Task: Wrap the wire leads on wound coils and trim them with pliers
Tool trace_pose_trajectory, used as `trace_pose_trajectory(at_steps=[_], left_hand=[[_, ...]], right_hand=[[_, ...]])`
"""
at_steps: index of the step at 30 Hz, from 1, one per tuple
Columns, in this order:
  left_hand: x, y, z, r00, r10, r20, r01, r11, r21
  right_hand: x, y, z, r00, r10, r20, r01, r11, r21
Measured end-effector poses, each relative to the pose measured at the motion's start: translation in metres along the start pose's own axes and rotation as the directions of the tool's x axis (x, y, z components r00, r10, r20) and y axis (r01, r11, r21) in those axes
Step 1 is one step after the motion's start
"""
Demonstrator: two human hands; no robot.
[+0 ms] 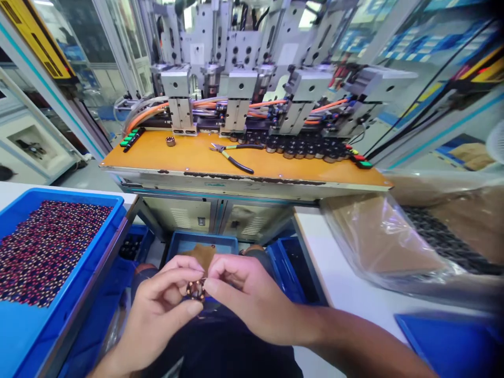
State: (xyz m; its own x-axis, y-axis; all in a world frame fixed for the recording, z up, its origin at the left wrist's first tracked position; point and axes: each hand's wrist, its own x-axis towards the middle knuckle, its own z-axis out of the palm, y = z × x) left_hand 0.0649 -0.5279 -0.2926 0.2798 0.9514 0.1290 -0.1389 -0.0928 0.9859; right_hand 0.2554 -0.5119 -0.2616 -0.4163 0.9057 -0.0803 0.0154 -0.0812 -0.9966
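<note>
Low in front of my body I hold a small dark ring-shaped part [196, 290] with copper-coloured spots around its rim. My left hand [161, 299] grips it from the left, its thumb below and its fingertips above. From the other side, my right hand [246, 289] pinches at the upper right edge of the part, thumb against index finger. Whether a wire or another tiny piece sits between those right fingertips is too small to make out.
Ahead, an orange bench [189, 157] carries pliers [232, 156], one small round part [170, 141] and several dark cylindrical parts [303, 149] below a machine [240, 84]. A blue tray [112, 210] of small parts stands left. On the right lies a plastic-lined box [366, 231] of black pieces.
</note>
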Motion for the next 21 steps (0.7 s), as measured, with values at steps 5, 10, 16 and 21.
trace_pose_trajectory(at_steps=[5, 10, 16, 21], left_hand=[[-0.003, -0.004, -0.004, 0.993, -0.115, 0.017, 0.116, 0.986, -0.123], [0.000, 0.003, -0.003, 0.994, -0.106, 0.032, 0.110, 0.982, -0.157], [0.001, 0.008, -0.005, 0.984, -0.163, 0.078, 0.173, 0.974, -0.146], [-0.003, 0.009, -0.005, 0.954, -0.256, 0.156, 0.290, 0.917, -0.275]], right_hand=[[0.000, 0.002, -0.014, 0.993, 0.024, 0.119, -0.022, 1.000, -0.018], [0.004, -0.007, -0.022, 0.964, 0.169, 0.203, -0.183, 0.982, 0.054], [0.004, -0.011, -0.026, 0.958, 0.187, 0.218, -0.197, 0.980, 0.022], [0.016, -0.018, -0.039, 0.949, 0.066, 0.308, -0.043, 0.996, -0.081]])
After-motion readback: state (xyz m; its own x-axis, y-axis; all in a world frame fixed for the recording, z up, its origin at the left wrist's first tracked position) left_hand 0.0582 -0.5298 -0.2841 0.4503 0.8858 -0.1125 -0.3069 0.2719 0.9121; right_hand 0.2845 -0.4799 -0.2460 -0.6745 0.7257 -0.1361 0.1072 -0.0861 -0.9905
